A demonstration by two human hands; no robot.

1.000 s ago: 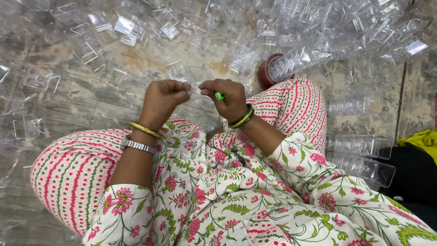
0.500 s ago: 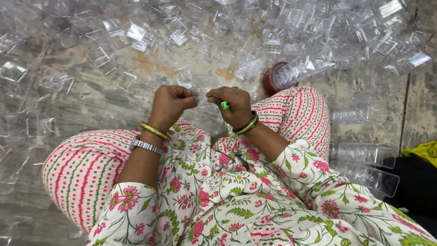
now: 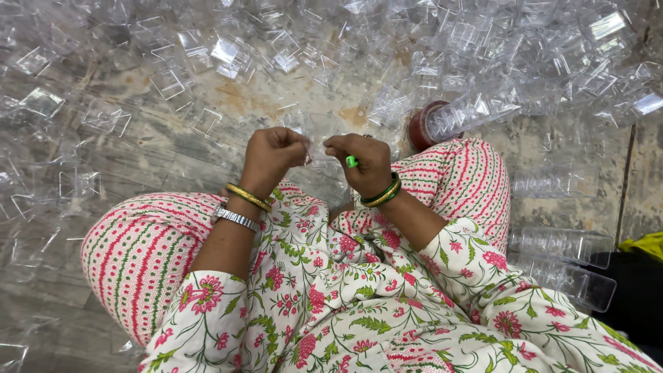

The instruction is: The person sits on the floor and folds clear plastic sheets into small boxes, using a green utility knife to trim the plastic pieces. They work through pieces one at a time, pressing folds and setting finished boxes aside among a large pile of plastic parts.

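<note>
I see a small clear plastic piece (image 3: 316, 150) held up between my two hands, above my lap and just ahead of my knees. It is see-through and mostly hidden by the fingers, so I cannot tell which way its long axis runs or where it points. My left hand (image 3: 271, 157) is curled shut, fingers pinched on the piece's left edge. My right hand (image 3: 367, 160) is closed too, gripping the right edge, with a small green tool (image 3: 351, 161) poking out from the fingers toward the piece.

On the left wrist sit a gold bangle (image 3: 248, 197) and a silver watch band (image 3: 235, 218); on the right wrist, green bangles (image 3: 384, 193).

Just beyond the right hand a red round container (image 3: 418, 128) lies on the floor (image 3: 173, 148), with a row of nested clear cups (image 3: 476, 110) lying on its side, pointing up-right from it. Loose clear plastic boxes (image 3: 228, 52) are heaped over the floor ahead. By my right knee lie more stacked clear trays (image 3: 563, 262), long axis left to right.
</note>
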